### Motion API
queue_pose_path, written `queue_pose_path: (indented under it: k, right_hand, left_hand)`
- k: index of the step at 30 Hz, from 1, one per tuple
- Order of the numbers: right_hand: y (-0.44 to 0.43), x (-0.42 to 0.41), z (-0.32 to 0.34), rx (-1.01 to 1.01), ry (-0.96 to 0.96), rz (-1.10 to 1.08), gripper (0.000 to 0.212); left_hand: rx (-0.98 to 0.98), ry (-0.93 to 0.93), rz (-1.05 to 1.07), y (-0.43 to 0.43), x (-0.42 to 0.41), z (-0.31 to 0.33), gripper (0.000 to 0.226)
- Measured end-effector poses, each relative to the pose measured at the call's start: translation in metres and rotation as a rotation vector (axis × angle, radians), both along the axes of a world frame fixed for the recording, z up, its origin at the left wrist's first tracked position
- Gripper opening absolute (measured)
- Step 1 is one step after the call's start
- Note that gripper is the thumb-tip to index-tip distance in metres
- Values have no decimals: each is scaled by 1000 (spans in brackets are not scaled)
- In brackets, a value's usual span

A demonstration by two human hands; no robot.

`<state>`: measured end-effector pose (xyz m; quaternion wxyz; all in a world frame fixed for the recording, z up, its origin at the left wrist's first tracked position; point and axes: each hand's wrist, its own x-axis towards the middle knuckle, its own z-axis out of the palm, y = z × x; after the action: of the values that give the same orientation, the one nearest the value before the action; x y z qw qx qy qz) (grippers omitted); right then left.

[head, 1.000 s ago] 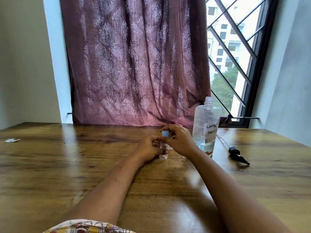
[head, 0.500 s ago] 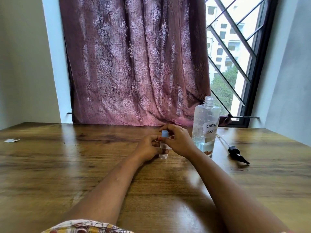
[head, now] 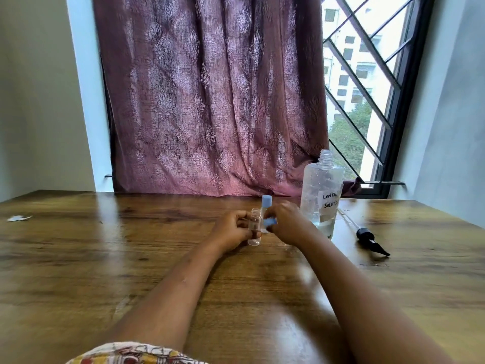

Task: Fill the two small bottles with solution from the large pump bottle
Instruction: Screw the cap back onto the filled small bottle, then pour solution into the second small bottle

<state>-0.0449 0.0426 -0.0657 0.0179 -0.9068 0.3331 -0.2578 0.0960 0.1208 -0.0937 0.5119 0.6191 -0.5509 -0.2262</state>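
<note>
Cap off in rt hand; left hand grips small bottle

1. The large pump bottle, uncapped and upright, stands just right of the right hand and blocks passage there.
2. Right of that bottle, the black pump head with its tube lies on the desk.
3. Left of that bottle, both hands crowd the two small bottles.
4. Far left of that bottle, bare desk runs wide, bar a paper scrap.
5. Behind it hangs the curtain.
</note>
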Motion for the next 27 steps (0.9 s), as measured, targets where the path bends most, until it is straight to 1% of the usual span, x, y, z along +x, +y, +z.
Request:
queue_pose_path:
  k: [1,2,4,6,10,13,18,19,20,22,23,25,27]
  right_hand:
    - [-1,0,-3,8,64,1,25]
    - [-2,-1,-4,18,88,-2,27]
    - [-3,-4,-5,27,73,-21,31]
    - [-5,-7,-5,44,60,-24,29]
    - [-3,-6,-5,96,123,-10,24]
    - [-3,-4,-8,90,84,-12,26]
    - [-3,-7,-4,118,33,-18,42]
    - [0,-8,0,110,-4,-24,40]
    - [4,-8,6,79,-54,-30,33]
    - [13,-8,18,-59,-187,-53,16]
    - [17,-9,23,-137,-274,-70,11]
    - [22,-13,31,-262,-476,-100,12]
    - [20,-19,34,-400,-602,-176,20]
  left_hand:
    - [1,-12,8,0,1,0,41]
    - [3,-24,14,-1,3,1,40]
    - [15,-29,20,0,7,1,39]
    - [23,-28,15,1,10,1,39]
    - [39,-58,13,3,9,3,41]
    - [39,-76,4,5,7,5,44]
    - [23,-112,7,5,4,4,41]
    - [16,-108,4,5,4,3,39]
    - [13,-101,4,4,4,3,35]
    - [19,-99,1,3,4,2,31]
    - [23,-104,-4,3,4,2,30]
    - [37,-123,-5,4,5,2,29]
    - [40,-140,4,5,4,2,28]
